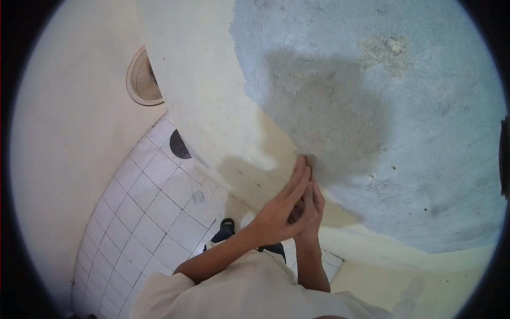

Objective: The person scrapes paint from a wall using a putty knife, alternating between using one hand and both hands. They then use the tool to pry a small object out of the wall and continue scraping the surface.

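Both of my hands are pressed together against the wall, at the ragged border between cream paint (212, 101) and a bared blue-grey patch (441, 122). My left hand (278, 213) is closed, its fingers stretched up over the other hand. Partly behind it, my right hand (310, 225) is closed as well. A small flat grey scraper blade (310, 158) shows just at the fingertips, touching the paint border; the rest of it is hidden by the fingers. A dark shadow falls across the patch above the hands.
A round wire fan (143, 80) stands at the left behind the wall's edge, with its dark base (179, 144) below. White floor tiles (154, 212) carry paint flakes and a small pale piece (198, 196). My sandalled foot (227, 224) is close to the wall. Broken plaster (390, 52) marks the upper patch.
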The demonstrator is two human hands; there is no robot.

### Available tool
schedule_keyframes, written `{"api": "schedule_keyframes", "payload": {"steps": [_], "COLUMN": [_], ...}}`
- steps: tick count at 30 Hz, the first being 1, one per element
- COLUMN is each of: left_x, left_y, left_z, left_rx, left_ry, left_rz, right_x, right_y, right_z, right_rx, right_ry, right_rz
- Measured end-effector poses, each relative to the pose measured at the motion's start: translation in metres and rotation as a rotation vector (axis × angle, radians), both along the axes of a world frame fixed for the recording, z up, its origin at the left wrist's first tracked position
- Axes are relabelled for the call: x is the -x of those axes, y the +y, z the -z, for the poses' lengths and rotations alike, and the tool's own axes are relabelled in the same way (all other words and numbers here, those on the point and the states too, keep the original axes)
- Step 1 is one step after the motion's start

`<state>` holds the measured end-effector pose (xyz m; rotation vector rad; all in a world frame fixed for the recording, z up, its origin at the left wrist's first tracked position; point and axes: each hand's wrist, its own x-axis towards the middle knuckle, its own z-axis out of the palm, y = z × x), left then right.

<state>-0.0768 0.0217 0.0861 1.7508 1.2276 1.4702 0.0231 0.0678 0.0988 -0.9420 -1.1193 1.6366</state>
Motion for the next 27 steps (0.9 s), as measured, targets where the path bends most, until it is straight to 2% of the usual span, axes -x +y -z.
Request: {"api": "schedule_keyframes", "payload": {"steps": [3,6,11,15,18,21,22,24,27], "left_x": [0.008,-0.002,0.000,-0.002,-0.010,0.005,0.005,0.007,-0.011], "left_y": [0.003,-0.002,-0.001,-0.001,-0.001,0.007,0.006,0.001,-0.005], "left_z": [-0.008,-0.011,-0.002,-0.003,0.003,-0.012,-0.011,-0.012,0.003], "left_rx": [-0.002,0.046,0.013,0.050,-0.037,-0.027,-0.020,-0.006,0.043], "left_ry": [-0.012,-0.038,0.007,-0.027,0.053,0.114,0.083,0.026,-0.037], "left_rz": [-0.064,-0.024,-0.065,-0.023,-0.040,-0.165,-0.131,-0.077,-0.037], "right_x": [0.007,-0.009,-0.001,-0.008,-0.010,0.006,0.008,0.003,-0.003], "right_y": [-0.003,-0.011,0.004,-0.004,0.006,0.017,0.018,0.007,-0.003], "right_z": [0.003,0.008,0.018,0.022,0.025,0.024,0.024,0.014,0.024], "right_rx": [-0.015,-0.039,-0.084,0.005,-0.031,-0.074,-0.112,-0.003,-0.008], "right_ry": [0.006,0.019,-0.032,0.045,0.091,0.060,0.071,0.103,0.060], "right_rz": [0.010,-0.010,-0.067,-0.033,-0.054,-0.075,-0.095,-0.106,-0.034]}}
